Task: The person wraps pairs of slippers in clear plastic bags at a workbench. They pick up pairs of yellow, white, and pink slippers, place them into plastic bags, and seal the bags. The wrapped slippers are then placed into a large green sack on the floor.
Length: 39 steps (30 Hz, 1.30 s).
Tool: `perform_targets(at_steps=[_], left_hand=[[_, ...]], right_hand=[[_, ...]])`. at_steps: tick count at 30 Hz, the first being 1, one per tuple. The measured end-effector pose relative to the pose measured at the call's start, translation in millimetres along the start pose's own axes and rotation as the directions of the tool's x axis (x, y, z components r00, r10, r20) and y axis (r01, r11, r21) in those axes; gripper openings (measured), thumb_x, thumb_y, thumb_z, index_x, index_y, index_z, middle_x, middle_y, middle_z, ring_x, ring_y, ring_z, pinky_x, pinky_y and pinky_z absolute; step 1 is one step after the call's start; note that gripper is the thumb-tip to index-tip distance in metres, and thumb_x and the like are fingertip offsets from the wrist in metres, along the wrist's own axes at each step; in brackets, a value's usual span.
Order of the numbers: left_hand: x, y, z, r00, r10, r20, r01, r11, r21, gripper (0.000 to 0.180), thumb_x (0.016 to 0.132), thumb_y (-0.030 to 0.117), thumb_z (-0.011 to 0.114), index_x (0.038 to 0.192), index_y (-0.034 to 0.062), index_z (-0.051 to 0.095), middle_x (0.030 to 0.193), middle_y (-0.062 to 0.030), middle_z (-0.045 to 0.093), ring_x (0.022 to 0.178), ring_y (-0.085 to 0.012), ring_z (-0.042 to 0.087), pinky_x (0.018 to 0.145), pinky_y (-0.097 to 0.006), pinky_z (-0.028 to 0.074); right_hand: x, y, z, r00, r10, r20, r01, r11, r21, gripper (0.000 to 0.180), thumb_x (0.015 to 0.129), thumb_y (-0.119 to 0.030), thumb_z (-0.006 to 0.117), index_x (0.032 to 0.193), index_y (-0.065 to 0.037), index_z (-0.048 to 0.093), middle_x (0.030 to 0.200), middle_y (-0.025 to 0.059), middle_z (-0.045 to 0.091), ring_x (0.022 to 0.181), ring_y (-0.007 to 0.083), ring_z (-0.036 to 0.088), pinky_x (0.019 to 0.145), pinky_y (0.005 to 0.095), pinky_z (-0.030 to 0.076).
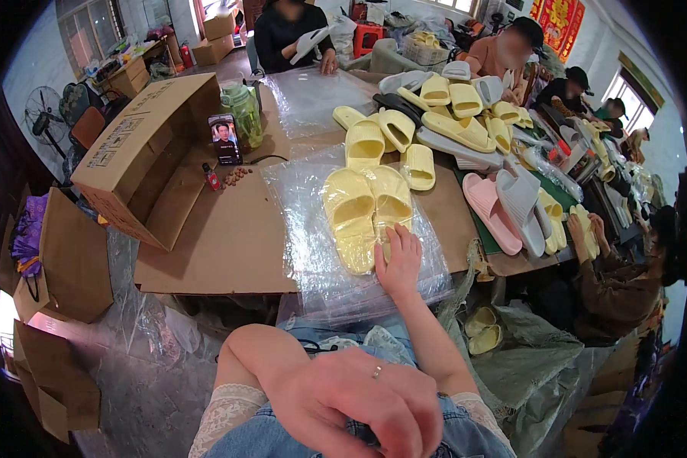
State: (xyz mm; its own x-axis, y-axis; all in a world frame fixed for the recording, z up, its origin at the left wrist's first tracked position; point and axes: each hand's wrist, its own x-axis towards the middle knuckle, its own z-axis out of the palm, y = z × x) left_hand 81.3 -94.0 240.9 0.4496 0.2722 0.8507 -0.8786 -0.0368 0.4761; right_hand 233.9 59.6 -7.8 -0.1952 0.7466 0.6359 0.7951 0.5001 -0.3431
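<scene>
A pair of pale yellow slippers (349, 210) lies inside a clear plastic bag (313, 252) at the table's near edge. On the heel of the right slipper (390, 200) rests my right hand (398, 258), its fingers stretched out over the plastic. My left hand (359, 393), with a ring on one finger, is raised close in front of my body, away from the table. Its fingers are curled in, and their tips and anything between them are hidden. Just beyond the bagged pair lie loose yellow slippers (365, 143).
A heap of yellow and grey slippers (458, 130) covers the table's right side, with pink slippers (490, 212) nearer. At left stand an open carton (141, 153), a green bottle (242, 114) and a phone (224, 140). More clear bags (313, 99) lie behind. Several people sit around.
</scene>
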Motion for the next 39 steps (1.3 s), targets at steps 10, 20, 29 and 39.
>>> perform_targets(at_steps=[10, 20, 29, 39], left_hand=[[10, -22, 27, 0.992, 0.116, 0.054, -0.086, 0.919, -0.386, 0.024, 0.091, 0.000, 0.074, 0.111, -0.0007, 0.060, 0.086, -0.0145, 0.066, 0.070, -0.0315, 0.069, 0.053, -0.036, 0.052], [1, -27, 31, 0.988, 0.152, -0.005, -0.150, 0.975, -0.162, 0.018, 0.095, 0.011, 0.074, 0.110, 0.0042, 0.067, 0.107, -0.0116, 0.067, 0.091, -0.0265, 0.067, 0.073, -0.037, 0.053], [4, -20, 23, 0.985, 0.163, 0.054, -0.159, 0.984, -0.076, 0.016, 0.097, 0.015, 0.073, 0.110, 0.0061, 0.069, 0.112, -0.0100, 0.069, 0.092, -0.0259, 0.067, 0.076, -0.035, 0.052], [-56, -49, -76, 0.968, 0.046, -0.246, 0.247, -0.039, 0.968, 0.035, 0.086, 0.023, 0.075, 0.113, 0.0027, 0.068, 0.122, -0.0178, 0.066, 0.108, -0.0343, 0.064, 0.091, -0.044, 0.051]], right_hand=[[0, -1, -1, 1.000, 0.025, 0.017, -0.025, 1.000, -0.005, 0.047, 0.092, -0.030, 0.065, 0.128, 0.000, 0.059, 0.134, 0.0224, 0.056, 0.127, 0.0416, 0.051, 0.113, 0.0541, 0.035], [-1, -1, -1, 1.000, 0.016, 0.008, -0.016, 1.000, 0.003, 0.046, 0.092, -0.030, 0.065, 0.127, 0.000, 0.059, 0.135, 0.0222, 0.055, 0.125, 0.0416, 0.052, 0.113, 0.0540, 0.034], [-1, -1, -1, 1.000, 0.018, 0.012, -0.018, 1.000, 0.004, 0.046, 0.093, -0.029, 0.065, 0.127, 0.001, 0.059, 0.135, 0.0227, 0.055, 0.125, 0.0427, 0.051, 0.113, 0.0540, 0.034], [-4, 6, 6, 0.999, 0.016, 0.039, -0.015, 0.999, -0.033, 0.050, 0.091, -0.030, 0.066, 0.130, 0.000, 0.059, 0.137, 0.0212, 0.054, 0.127, 0.0383, 0.051, 0.116, 0.0530, 0.033]])
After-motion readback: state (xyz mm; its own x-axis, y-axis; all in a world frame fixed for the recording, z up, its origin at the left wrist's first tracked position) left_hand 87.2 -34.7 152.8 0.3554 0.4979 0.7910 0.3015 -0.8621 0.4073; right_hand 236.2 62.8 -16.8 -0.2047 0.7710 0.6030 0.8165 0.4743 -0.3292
